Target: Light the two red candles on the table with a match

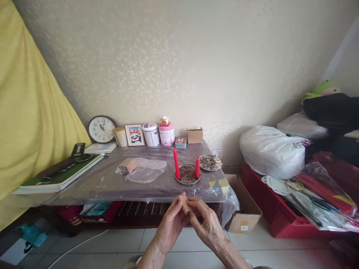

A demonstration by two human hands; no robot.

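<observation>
Both of my hands meet in front of the table's near edge, holding a small tan cardboard matchbox. My left hand grips it from the left, thumb along its side. The fingers of my right hand close on its right side and lower end; the fingertips partly hide it. Just beyond, two red candles, a taller one and a shorter one, stand upright on a round metal plate covered with dark and pale bits. Behind right, another plate bears pale thin sticks over similar bits.
Plastic sheeting covers the low table. A brown block-shaped pack lies in clear plastic. Along the wall are a clock, picture, canisters and an open carton. A cardboard box and red bin stand right.
</observation>
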